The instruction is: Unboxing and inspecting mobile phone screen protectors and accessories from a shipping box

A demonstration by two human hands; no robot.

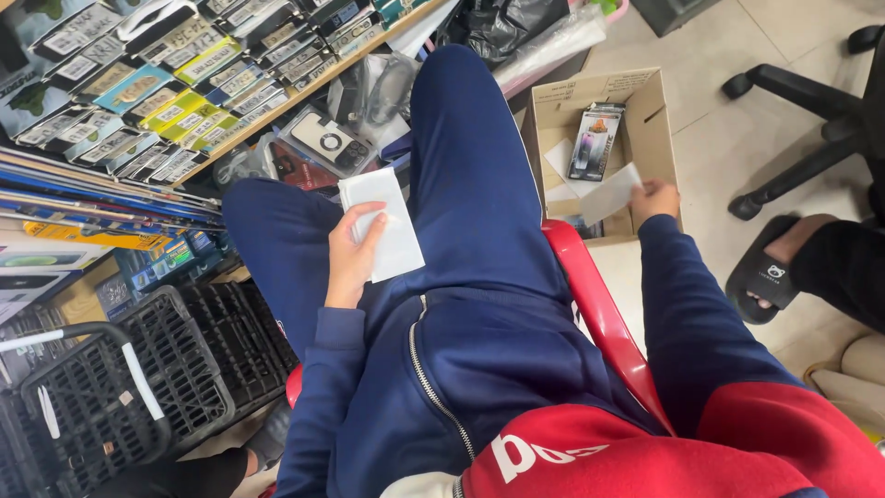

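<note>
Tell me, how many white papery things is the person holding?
2. A white flat packet in the left hand over the lap, and a white paper slip in the right hand above the brown cardboard box.

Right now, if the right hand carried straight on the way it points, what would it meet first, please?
Probably the cardboard box: the right hand holds a white slip over its open top, pointing toward the packaged item inside. Depth is unclear.
</note>
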